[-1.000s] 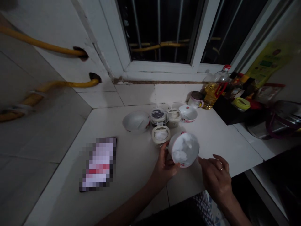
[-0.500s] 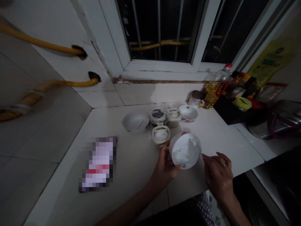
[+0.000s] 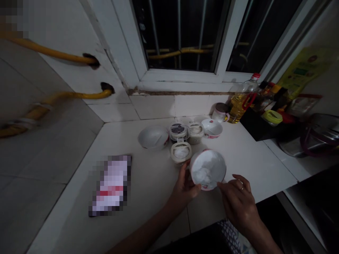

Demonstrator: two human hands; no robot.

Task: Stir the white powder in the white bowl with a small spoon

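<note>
My left hand [image 3: 186, 188] grips a white bowl [image 3: 194, 160] with a pink rim from its left side, thumb on the near rim. The bowl is held tilted toward me. Inside lies a soft white mass [image 3: 208, 171] that looks fluffy or powdery. At the bowl's right rim my right hand [image 3: 237, 195] is closed in a pinch, a ring on one finger. Whatever it pinches is too thin and dim to name. Just behind the bowl stand small lidded containers, the closest a white-topped jar [image 3: 181, 151].
A wide bowl [image 3: 153, 138] and a smaller floral bowl [image 3: 212, 128] sit farther back. A mug [image 3: 220, 113], an oil bottle [image 3: 239, 104] and condiments stand at the back right. On the left lies a blurred-out flat object [image 3: 111, 185]. The counter's front edge runs close to me.
My right hand has moved left to the bowl's rim. The bowl has turned slightly, and the white mass has shifted toward its lower left side.
</note>
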